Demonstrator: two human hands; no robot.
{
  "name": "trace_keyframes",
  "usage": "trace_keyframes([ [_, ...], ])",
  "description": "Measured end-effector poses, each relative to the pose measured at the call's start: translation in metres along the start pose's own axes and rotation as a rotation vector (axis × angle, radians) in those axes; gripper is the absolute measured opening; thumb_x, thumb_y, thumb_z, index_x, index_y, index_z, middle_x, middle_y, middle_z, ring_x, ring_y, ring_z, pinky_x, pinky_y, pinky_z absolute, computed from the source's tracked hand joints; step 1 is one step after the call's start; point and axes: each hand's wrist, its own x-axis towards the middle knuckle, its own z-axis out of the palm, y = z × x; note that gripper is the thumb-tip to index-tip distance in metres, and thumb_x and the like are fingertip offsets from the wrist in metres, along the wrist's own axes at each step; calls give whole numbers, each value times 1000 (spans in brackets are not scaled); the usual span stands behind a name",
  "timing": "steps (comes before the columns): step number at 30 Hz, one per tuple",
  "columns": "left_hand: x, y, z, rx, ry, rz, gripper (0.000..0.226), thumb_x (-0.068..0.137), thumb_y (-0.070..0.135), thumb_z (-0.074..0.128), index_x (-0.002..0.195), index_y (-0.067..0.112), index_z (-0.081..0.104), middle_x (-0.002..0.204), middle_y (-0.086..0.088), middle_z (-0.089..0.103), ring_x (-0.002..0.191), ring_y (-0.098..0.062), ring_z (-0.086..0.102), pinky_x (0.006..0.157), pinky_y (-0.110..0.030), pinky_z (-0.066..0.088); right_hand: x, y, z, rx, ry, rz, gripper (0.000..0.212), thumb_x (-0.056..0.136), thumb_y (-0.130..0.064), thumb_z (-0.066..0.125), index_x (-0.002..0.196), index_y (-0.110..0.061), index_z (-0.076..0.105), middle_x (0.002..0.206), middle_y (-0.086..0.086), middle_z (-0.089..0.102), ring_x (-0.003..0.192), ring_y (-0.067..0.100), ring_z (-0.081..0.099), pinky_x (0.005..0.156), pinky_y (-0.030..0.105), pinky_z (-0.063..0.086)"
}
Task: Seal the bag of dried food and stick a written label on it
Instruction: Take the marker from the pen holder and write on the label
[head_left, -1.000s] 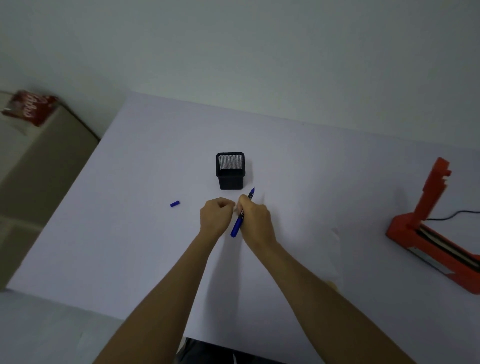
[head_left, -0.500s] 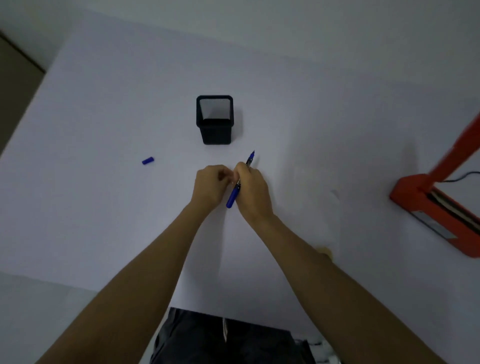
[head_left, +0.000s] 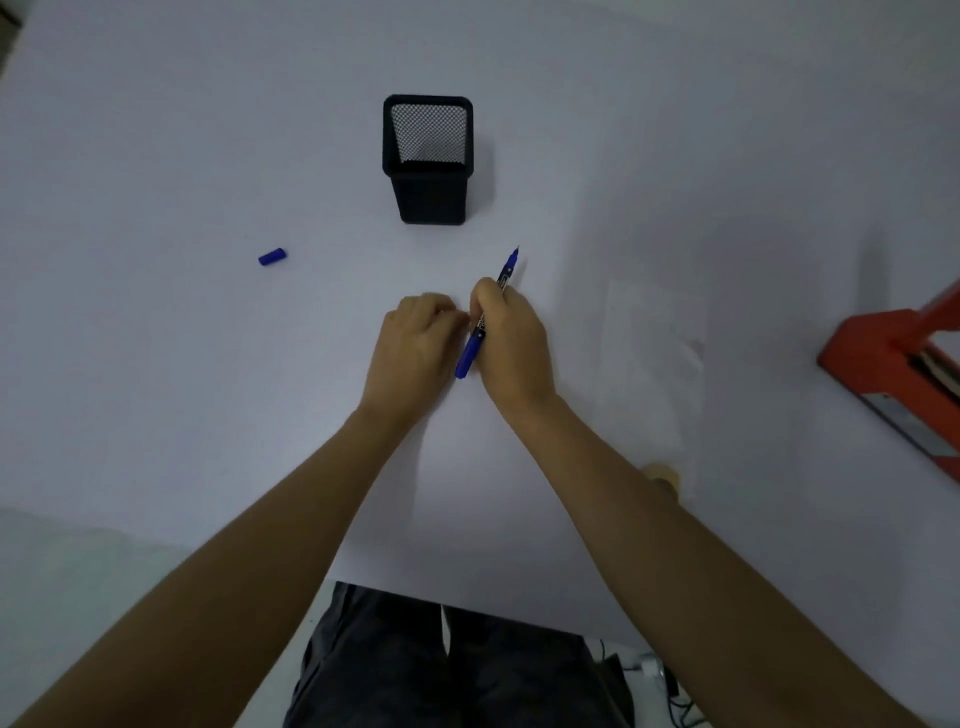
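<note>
On the white table, my right hand (head_left: 511, 338) is shut on an uncapped blue pen (head_left: 485, 314) whose tip points away toward the holder. Close beside it on the left is my left hand (head_left: 415, 343), fingers curled with the tips against my right hand's fingers. A pale sliver shows between the fingertips, too small to identify. The pen's blue cap (head_left: 272, 256) lies loose to the left. A faint, clear flat bag (head_left: 654, 358) lies to the right of my hands, with a tan bit of dried food (head_left: 662, 473) showing at its near end.
A black mesh pen holder (head_left: 428, 158) stands upright just beyond my hands. A red heat sealer (head_left: 893, 364) with its arm raised sits at the table's right edge. The table's near edge (head_left: 467, 603) runs above my lap.
The view has tilted downward, so the wall and the left-side shelf have dropped out of sight. My hands stay together at the same spot, still holding the pen.
</note>
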Motion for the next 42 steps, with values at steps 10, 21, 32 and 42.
trace_keyframes([
  [10, -24, -14, 10, 66, 35, 153, 28, 93, 15, 54, 120, 9, 61, 119, -7, 64, 110, -24, 56, 98, -35, 40, 12, -16, 4, 457, 143, -37, 37, 100, -31, 47, 132, -11, 47, 91, -5, 62, 80, 4, 61, 78, 17, 53],
  [21, -24, -18, 15, 35, 54, 149, 31, 91, 16, 50, 118, 8, 62, 119, -8, 65, 110, -23, 58, 100, -36, 43, 33, 1, 39, 360, 441, -127, 38, 93, -27, 62, 66, -4, 49, 53, 0, 50, 47, 14, 47, 47, 23, 43],
  [32, -25, -16, 15, -10, 91, 138, 28, 90, 18, 52, 114, 11, 65, 116, -4, 65, 109, -20, 57, 100, -28, 39, 35, 12, 43, 355, 464, -118, 34, 95, -13, 57, 66, -12, 40, 50, -7, 41, 45, 6, 46, 44, 12, 36],
  [42, -28, -16, 15, -25, 100, 112, 30, 89, 18, 53, 114, 8, 65, 110, -5, 67, 103, -20, 59, 96, -26, 39, 33, 18, 44, 278, 468, -150, 30, 90, -8, 62, 64, -11, 45, 49, -7, 43, 48, 8, 48, 44, 12, 36],
])
